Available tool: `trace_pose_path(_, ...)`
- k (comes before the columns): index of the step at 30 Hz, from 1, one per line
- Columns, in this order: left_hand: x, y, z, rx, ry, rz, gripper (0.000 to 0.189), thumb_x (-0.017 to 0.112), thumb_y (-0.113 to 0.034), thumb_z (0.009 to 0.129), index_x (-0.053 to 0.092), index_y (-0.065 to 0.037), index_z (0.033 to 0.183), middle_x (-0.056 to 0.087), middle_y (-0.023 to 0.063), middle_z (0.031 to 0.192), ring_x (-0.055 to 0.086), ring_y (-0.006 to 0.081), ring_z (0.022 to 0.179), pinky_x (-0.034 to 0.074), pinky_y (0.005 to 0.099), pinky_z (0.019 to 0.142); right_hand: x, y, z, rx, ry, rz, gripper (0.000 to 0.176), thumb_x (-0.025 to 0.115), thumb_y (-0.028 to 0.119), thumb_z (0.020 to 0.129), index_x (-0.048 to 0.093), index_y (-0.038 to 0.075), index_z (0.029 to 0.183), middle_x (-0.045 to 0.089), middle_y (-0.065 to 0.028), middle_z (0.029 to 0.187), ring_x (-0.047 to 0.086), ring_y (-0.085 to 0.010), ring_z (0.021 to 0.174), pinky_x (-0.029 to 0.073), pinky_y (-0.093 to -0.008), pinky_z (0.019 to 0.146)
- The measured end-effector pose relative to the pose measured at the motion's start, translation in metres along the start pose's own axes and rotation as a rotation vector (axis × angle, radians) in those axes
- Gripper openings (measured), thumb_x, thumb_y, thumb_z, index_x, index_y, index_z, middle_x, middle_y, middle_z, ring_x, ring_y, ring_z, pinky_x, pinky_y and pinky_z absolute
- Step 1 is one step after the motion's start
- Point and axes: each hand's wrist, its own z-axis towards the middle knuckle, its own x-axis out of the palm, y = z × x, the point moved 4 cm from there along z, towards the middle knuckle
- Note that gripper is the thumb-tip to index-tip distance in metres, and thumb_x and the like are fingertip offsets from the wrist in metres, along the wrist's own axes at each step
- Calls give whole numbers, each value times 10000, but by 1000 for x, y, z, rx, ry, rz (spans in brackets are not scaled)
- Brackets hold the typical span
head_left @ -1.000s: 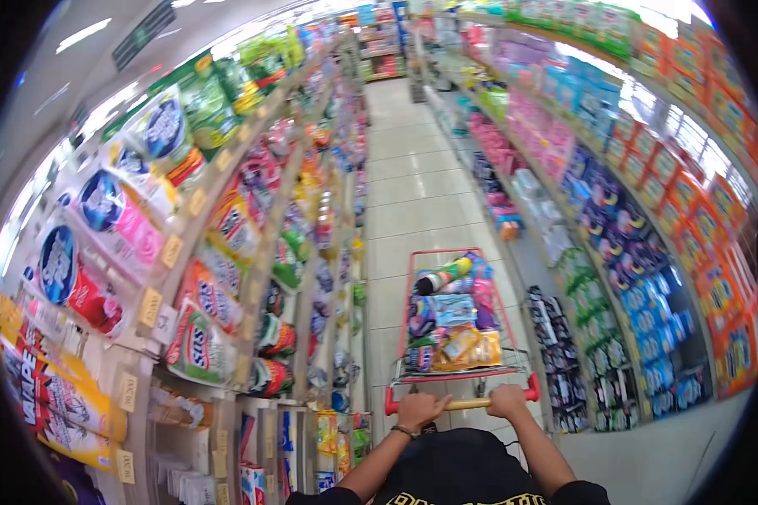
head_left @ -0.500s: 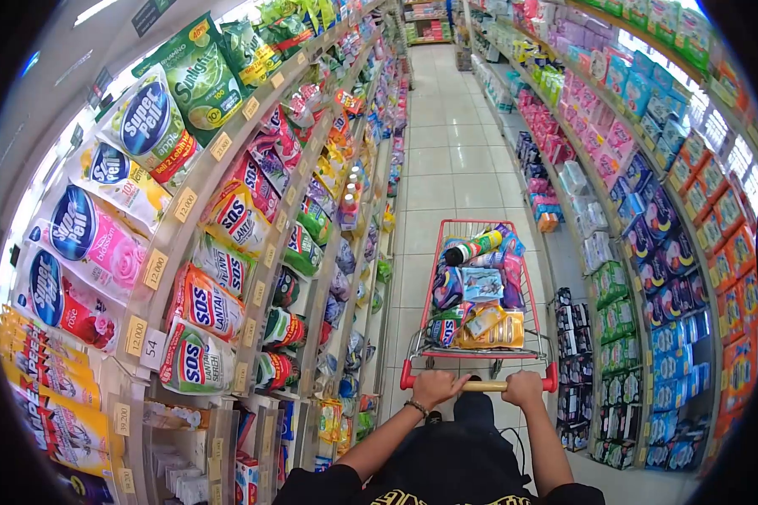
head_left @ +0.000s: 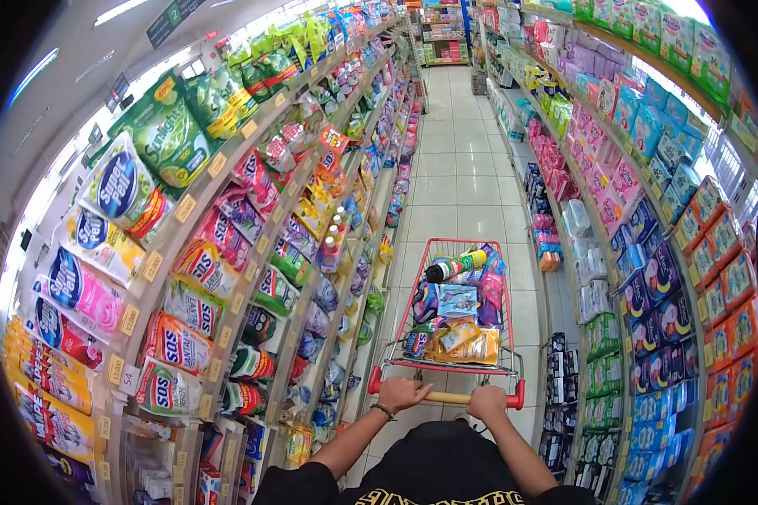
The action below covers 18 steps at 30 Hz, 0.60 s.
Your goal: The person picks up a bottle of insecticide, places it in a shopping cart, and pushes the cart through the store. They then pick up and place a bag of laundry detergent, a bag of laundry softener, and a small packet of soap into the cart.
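In front of me is a shopping cart (head_left: 503, 295) with a red rim and a wire basket. My left hand (head_left: 403, 394) grips the left part of its handle (head_left: 451, 397), and my right hand (head_left: 486, 402) is wrapped round the right part. In the basket lie a dark-capped yellow and green bottle (head_left: 456, 267), a light blue pack (head_left: 459, 300), yellow-orange pouches (head_left: 472, 343) and other colourful packs. A green and dark SOS pouch (head_left: 418, 340) sits at the basket's near left corner.
Shelves of cleaner pouches (head_left: 177, 387) line the left side. On the right, shelves hold orange packs (head_left: 716, 290), blue packs (head_left: 661, 383) and green packs (head_left: 602, 370). A tiled aisle floor (head_left: 459, 181) runs ahead to a far shelf (head_left: 444, 52).
The cart and both hands sit slightly lower and further left in view. My head view has tilted up a little, showing more ceiling. Both hands keep their hold on the handle.
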Motion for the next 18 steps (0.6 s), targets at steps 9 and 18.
trace_pose_path(9, -17, 39, 86, 29, 18, 114, 570, 494, -533, 984, 708, -141, 629, 658, 116, 586, 664, 322, 547, 520, 451, 500, -48, 0, 78, -55, 17, 87, 300, 695, 289, 788, 791, 92, 992, 768, -131, 992, 751, -298, 932, 596, -413, 813)
trace_pose_path(18, -12, 82, 179, -28, -63, 101, 491, 550, -500, 942, 711, -155, 632, 639, 98, 557, 646, 303, 510, 495, 448, 472, -104, -15, 159, -121, 6, 105, 299, 706, 290, 766, 792, 84, 966, 760, -160, 979, 747, -312, 909, 597, -420, 822)
